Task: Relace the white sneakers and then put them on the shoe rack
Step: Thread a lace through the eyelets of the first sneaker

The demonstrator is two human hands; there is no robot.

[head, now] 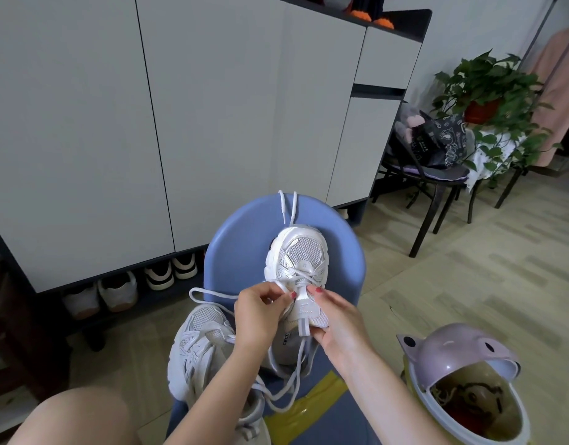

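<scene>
Fingers (284,297) of our left hand (260,311) pinch a white shoelace (212,294) at the eyelets; our right hand (336,326) grips the tongue of the white sneaker (304,255) lying on the blue chair (241,239). The second sneaker (199,345) rests just left, beside our wrist.

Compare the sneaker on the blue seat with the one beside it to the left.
The sneaker on the seat is gripped at tongue and lace by both hands, left hand and right hand; the other sneaker lies untouched. The first points its toe away, its lace loose and trailing; the second sits lower, nearer the knee. Both are white mesh.
</scene>
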